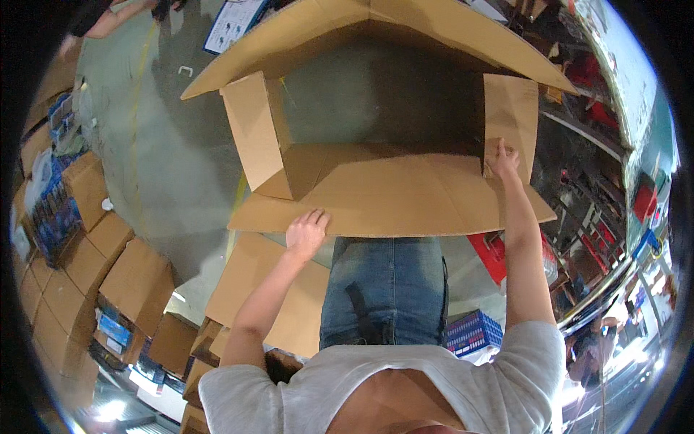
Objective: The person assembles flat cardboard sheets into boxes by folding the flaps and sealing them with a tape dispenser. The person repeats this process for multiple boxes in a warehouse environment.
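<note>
A large corrugated cardboard carton (379,179) stands open in front of my legs, and the floor shows through its middle. My left hand (308,230) grips the outer edge of the near flap (396,200), fingers on top and the thumb hidden. At the right side flap (512,114), my right hand (504,160) holds the lower part by its inner edge. The left side flap (255,130) leans inward, untouched. Across the back, the far flap (314,38) spreads wide with a crease at its centre.
Stacked cardboard boxes (138,282) and blue crates (57,228) line the left. A flat cardboard piece (271,287) lies by my left leg. A blue patterned box (474,332) sits to my right, near a cluttered rack (588,206). Another person's arm (116,19) shows at upper left.
</note>
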Motion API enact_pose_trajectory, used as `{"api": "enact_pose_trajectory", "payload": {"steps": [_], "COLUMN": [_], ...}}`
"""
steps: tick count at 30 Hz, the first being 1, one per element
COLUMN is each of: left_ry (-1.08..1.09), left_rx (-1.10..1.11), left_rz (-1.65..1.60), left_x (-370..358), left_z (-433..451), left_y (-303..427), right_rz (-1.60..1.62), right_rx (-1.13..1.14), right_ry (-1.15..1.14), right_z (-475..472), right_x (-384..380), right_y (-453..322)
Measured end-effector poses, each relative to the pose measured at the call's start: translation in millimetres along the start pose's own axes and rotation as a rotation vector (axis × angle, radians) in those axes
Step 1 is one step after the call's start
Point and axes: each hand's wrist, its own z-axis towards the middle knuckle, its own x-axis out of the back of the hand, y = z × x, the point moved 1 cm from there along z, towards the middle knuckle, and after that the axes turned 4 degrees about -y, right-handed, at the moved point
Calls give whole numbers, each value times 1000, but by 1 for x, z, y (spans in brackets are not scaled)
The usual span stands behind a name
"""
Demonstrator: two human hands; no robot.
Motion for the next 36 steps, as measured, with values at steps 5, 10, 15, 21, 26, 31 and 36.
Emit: {"api": "enact_pose_trajectory", "payload": {"steps": [5,10,15,21,26,31,36], "left_ry": [-3,-198,-99,6,130,567,-242], "left_rx": [125,168,69,124,157,715,461], "left_rz": [61,77,99,-21,-568,-426,-57], "left_x": [3,38,37,41,77,57,15], "left_z": [51,54,59,60,72,101,152], "left_y": [-17,-20,-19,-14,-39,-113,-138], "right_rz": [49,234,169,11,18,57,25], "right_rx": [34,688,885,920,955,981,968], "right_ry": [25,128,353,621,611,692,707], "right_z": [0,-159,-277,-235,-239,-250,-233], "right_x": [-3,20,-1,-1,12,-16,-5], "right_y": [34,-22,-73,-88,-97,-87,-97]}}
